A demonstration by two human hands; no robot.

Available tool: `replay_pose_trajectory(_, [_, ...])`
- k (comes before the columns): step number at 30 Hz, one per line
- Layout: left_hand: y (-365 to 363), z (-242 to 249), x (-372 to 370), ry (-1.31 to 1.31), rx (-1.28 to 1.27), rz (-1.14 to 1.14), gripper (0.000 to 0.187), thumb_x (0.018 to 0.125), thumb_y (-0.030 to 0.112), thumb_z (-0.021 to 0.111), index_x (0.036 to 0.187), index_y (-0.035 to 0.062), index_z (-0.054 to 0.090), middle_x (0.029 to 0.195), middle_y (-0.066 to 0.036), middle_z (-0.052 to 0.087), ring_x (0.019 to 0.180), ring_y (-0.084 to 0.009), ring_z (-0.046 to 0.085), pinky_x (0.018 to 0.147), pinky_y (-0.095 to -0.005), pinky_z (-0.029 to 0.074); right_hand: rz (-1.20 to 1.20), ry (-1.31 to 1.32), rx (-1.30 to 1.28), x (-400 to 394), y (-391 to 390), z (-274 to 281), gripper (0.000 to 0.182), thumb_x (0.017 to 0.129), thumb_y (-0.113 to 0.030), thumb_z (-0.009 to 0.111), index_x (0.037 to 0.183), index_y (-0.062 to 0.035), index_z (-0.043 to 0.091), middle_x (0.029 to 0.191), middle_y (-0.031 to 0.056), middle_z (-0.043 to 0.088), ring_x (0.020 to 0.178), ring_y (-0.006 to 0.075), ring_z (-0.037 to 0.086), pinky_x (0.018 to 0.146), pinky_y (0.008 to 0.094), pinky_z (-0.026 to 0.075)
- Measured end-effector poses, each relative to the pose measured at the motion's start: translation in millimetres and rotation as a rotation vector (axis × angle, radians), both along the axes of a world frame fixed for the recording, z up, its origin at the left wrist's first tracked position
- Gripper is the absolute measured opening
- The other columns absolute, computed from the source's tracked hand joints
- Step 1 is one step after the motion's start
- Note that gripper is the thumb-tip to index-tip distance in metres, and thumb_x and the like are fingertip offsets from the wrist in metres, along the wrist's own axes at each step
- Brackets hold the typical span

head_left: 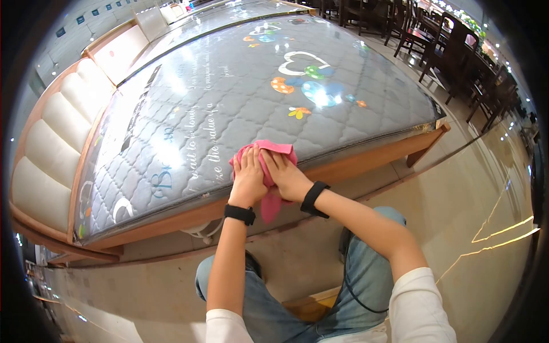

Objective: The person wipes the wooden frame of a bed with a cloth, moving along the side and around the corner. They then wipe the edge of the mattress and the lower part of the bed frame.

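A pink cloth point(272, 208) lies bunched at the near edge of the mattress, one end hanging down in front of the bed's side rail. My left hand point(249, 175) presses on the cloth's left part and grips it, fingers pointing away from me. Right beside it, my right hand point(285, 174) holds the cloth's right part, its fingers angled toward the left. Under the cloth is a grey quilted mattress point(246, 91) in shiny clear plastic, printed with hearts, balloons and lettering. The wooden side rail point(349, 162) runs below it.
A cream padded headboard point(54, 140) stands at the left end of the bed. Further beds stretch behind it. Dark wooden chairs point(452, 48) stand at the upper right. My knees are bent over the glossy tiled floor point(446, 223), close to the bed.
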State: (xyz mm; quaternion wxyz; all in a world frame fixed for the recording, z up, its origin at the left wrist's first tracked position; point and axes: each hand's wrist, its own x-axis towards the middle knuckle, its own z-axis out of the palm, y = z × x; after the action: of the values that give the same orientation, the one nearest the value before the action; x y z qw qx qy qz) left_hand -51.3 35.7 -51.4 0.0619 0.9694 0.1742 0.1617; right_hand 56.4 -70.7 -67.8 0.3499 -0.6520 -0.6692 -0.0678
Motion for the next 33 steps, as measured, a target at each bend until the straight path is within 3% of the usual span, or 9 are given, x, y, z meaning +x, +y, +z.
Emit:
replay_pose_trajectory(3, [-15.3, -3.4, 25.5, -0.025, -0.057, -0.030, 0.086, 0.063, 0.007, 0.062, 0.138, -0.0049, 0.022, 0.145, -0.018, 0.025, 0.136, -0.0335, 0.020, 0.110, -0.0515, 0.013, -0.020, 0.074, -0.077, 21.6, -20.1, 3.5, 0.093, 0.062, -0.002, 0.068, 0.139, 0.0030, 0.017, 0.140, 0.0263, 0.021, 0.128, 0.0441, 0.026, 0.105, 0.0444, 0.030])
replay_pose_trajectory(11, [-65.7, -18.7, 90.0, -0.219, -0.052, -0.112, 0.087, 0.060, 0.009, 0.062, 0.137, -0.0037, 0.025, 0.140, -0.020, 0.032, 0.132, -0.0347, 0.025, 0.109, -0.0521, 0.014, -0.206, -0.049, -0.159, 71.4, -77.9, 11.4, 0.091, 0.063, -0.003, 0.066, 0.140, -0.0006, 0.018, 0.140, 0.0226, 0.025, 0.129, 0.0422, 0.027, 0.106, 0.0452, 0.030])
replay_pose_trajectory(16, [-92.5, -11.6, 112.1, -0.275, -0.080, -0.133, 0.088, 0.059, 0.009, 0.064, 0.138, -0.0040, 0.026, 0.136, -0.019, 0.036, 0.130, -0.0332, 0.030, 0.107, -0.0535, 0.016, -0.359, -0.203, -0.132, 95.3, -92.0, 5.7, 0.088, 0.064, -0.002, 0.064, 0.140, -0.0039, 0.021, 0.137, 0.0202, 0.030, 0.125, 0.0422, 0.031, 0.106, 0.0495, 0.024])
replay_pose_trajectory(18, [-88.4, -13.1, 113.0, -0.283, -0.061, -0.135, 0.087, 0.059, 0.008, 0.063, 0.137, -0.0041, 0.027, 0.136, -0.019, 0.037, 0.130, -0.0327, 0.030, 0.107, -0.0531, 0.017, -0.336, -0.143, -0.156, 97.7, -91.5, 6.9, 0.088, 0.063, -0.001, 0.063, 0.140, -0.0030, 0.021, 0.138, 0.0214, 0.029, 0.126, 0.0422, 0.029, 0.107, 0.0479, 0.024])
replay_pose_trajectory(27, [-48.2, -19.1, 39.6, -0.179, -0.037, -0.048, 0.078, 0.068, 0.009, 0.060, 0.137, -0.0062, 0.027, 0.137, -0.020, 0.036, 0.132, -0.0316, 0.029, 0.109, -0.0481, 0.018, -0.097, -0.120, -0.131, 47.7, -42.2, 10.4, 0.088, 0.060, -0.006, 0.067, 0.138, -0.0029, 0.026, 0.137, 0.0222, 0.028, 0.120, 0.0457, 0.033, 0.103, 0.0481, 0.030])
replay_pose_trajectory(30, [-18.8, -9.9, -3.4, -0.083, -0.048, 0.003, 0.076, 0.067, 0.011, 0.061, 0.134, -0.0084, 0.031, 0.136, -0.022, 0.037, 0.131, -0.0335, 0.029, 0.110, -0.0448, 0.018, -0.061, -0.201, -0.167, 12.9, -12.5, 10.1, 0.089, 0.060, -0.007, 0.067, 0.138, -0.0017, 0.025, 0.139, 0.0220, 0.027, 0.127, 0.0409, 0.029, 0.103, 0.0460, 0.029])
replay_pose_trajectory(31, [-7.7, -10.8, -17.0, -0.043, -0.013, 0.017, 0.076, 0.067, 0.010, 0.062, 0.135, -0.0050, 0.032, 0.136, -0.022, 0.037, 0.132, -0.0332, 0.029, 0.109, -0.0438, 0.020, -0.056, -0.240, -0.152, 0.6, -3.8, 9.2, 0.088, 0.060, -0.007, 0.067, 0.138, -0.0018, 0.025, 0.139, 0.0220, 0.028, 0.127, 0.0404, 0.028, 0.103, 0.0460, 0.029])
replay_pose_trajectory(33, [8.9, 2.3, -39.6, -0.048, -0.206, -0.038, 0.078, 0.065, 0.013, 0.065, 0.135, -0.0025, 0.032, 0.135, -0.023, 0.038, 0.129, -0.0357, 0.032, 0.108, -0.0490, 0.019, 0.010, -0.227, -0.114, -15.2, 20.1, -1.6, 0.086, 0.061, -0.010, 0.067, 0.137, -0.0014, 0.027, 0.138, 0.0218, 0.030, 0.127, 0.0395, 0.030, 0.103, 0.0466, 0.029])
